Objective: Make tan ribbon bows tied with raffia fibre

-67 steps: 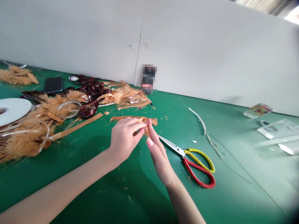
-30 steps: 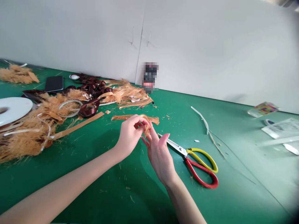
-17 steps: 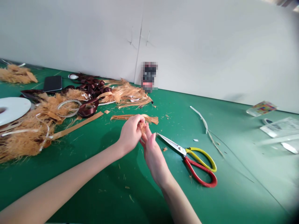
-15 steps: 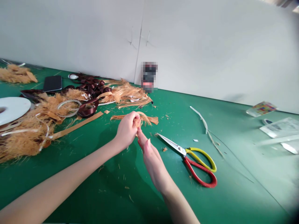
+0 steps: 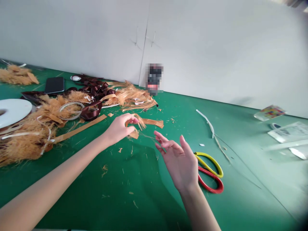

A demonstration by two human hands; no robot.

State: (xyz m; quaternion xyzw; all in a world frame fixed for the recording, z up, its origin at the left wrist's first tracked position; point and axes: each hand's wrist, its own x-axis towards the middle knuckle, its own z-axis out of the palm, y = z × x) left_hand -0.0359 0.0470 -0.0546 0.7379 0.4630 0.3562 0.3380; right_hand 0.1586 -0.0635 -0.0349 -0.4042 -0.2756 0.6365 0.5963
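My left hand (image 5: pixel 119 128) is curled round a short piece of tan ribbon (image 5: pixel 135 134), low over the green table. Frayed golden strands arch out past its fingertips. Beside them lies another flat strip of tan ribbon (image 5: pixel 155 122). My right hand (image 5: pixel 180 160) is open, palm turned toward the left, fingers and thumb apart. Thin loose fibres show between the two hands, and I cannot tell whether any touch the right fingertips. Beneath the right hand lie scissors with one yellow and one red handle (image 5: pixel 213 189); the hand hides their blades.
Frayed tan fibre (image 5: pixel 26 146), dark brown ribbon (image 5: pixel 96 88) and a white spool (image 5: pixel 14 112) crowd the left side. A black phone-like slab (image 5: pixel 55 85) lies behind them. Clear plastic packets (image 5: pixel 291 131) and a white strip (image 5: pixel 207 122) are on the right. A pale wall stands behind.
My hands were together at the ribbon and are now apart. The right moved right and toward me, opening over the scissors; the left shifted slightly left. Loose bits now lie on the table below.
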